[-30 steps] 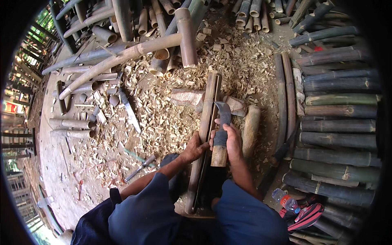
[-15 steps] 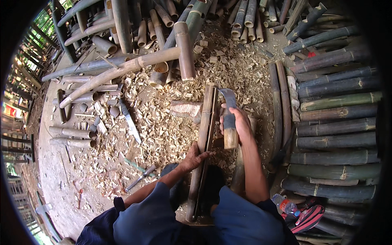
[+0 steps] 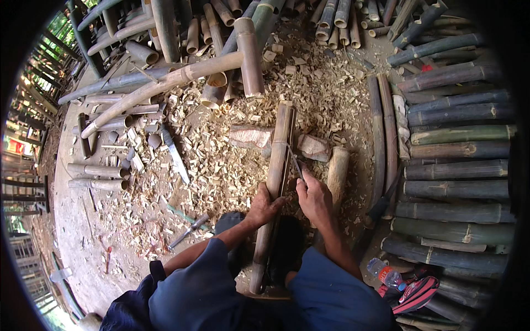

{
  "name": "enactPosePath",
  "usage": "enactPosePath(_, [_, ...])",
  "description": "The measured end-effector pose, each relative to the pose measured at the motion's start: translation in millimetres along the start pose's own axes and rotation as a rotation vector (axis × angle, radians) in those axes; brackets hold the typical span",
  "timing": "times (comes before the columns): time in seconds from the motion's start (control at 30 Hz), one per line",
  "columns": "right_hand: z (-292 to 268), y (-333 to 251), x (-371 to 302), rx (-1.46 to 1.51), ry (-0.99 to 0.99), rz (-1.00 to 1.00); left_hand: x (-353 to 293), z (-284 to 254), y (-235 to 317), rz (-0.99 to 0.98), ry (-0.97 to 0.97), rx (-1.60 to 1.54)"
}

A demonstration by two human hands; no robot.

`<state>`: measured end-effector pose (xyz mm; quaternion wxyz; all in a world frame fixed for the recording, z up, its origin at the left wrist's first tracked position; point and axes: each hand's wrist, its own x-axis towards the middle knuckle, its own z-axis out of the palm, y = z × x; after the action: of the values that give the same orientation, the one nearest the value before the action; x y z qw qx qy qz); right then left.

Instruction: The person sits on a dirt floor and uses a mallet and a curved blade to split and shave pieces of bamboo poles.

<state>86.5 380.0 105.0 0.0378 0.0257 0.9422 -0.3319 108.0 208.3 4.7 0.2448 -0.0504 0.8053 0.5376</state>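
Between my knees a split length of bamboo (image 3: 279,160) stands tilted, its far end resting by a rough wooden block (image 3: 248,138). My left hand (image 3: 265,207) wraps round its lower half, the thumb across the front. My right hand (image 3: 316,198) is closed on a billhook (image 3: 296,160) just right of the bamboo. Its blade shows nearly edge-on and lies against or very near the bamboo's right edge. The billhook's handle is mostly hidden in my fingers. A dark lengthwise gap runs down the bamboo's right side.
Wood chips (image 3: 210,187) cover the floor. A knife (image 3: 175,157) and a chisel-like tool (image 3: 189,230) lie to the left. A jointed bamboo piece (image 3: 182,80) stretches across the far left. Stacked bamboo poles (image 3: 455,168) line the right, near a plastic bottle (image 3: 385,273) and a red-black bag (image 3: 418,295).
My right hand has come nearer and turned the billhook from broadside to edge-on, bringing it down along the bamboo. My left hand has shifted slightly up the bamboo.
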Motion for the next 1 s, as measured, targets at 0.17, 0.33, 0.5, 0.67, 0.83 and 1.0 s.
enactPosePath(0.17, [-7.7, -6.8, -0.7, -0.092, -0.036, -0.042, -2.3, 1.9, 0.8, 0.015, 0.028, 0.051])
enactPosePath(0.33, [-5.7, -11.2, 6.4, -0.137, -0.057, -0.007, -5.5, -0.9, 12.6, 0.017, 0.009, 0.056])
enactPosePath(0.5, [18.2, -8.3, 6.9, -0.113, 0.041, 0.018, -7.1, -1.7, 23.4, -0.006, -0.020, 0.033])
enactPosePath(0.67, [23.7, -33.0, 27.0, -0.103, 0.063, 0.111, -6.1, -2.7, 18.8, -0.003, 0.000, 0.056])
enactPosePath(0.83, [16.7, -39.9, 76.3, -0.050, 0.034, 0.188, -4.3, 0.1, 7.7, 0.042, 0.021, 0.079])
enactPosePath(1.0, [31.1, 4.7, 112.8, 0.232, 0.139, 0.175, -0.8, 1.8, 5.6, 0.056, 0.005, 0.091])
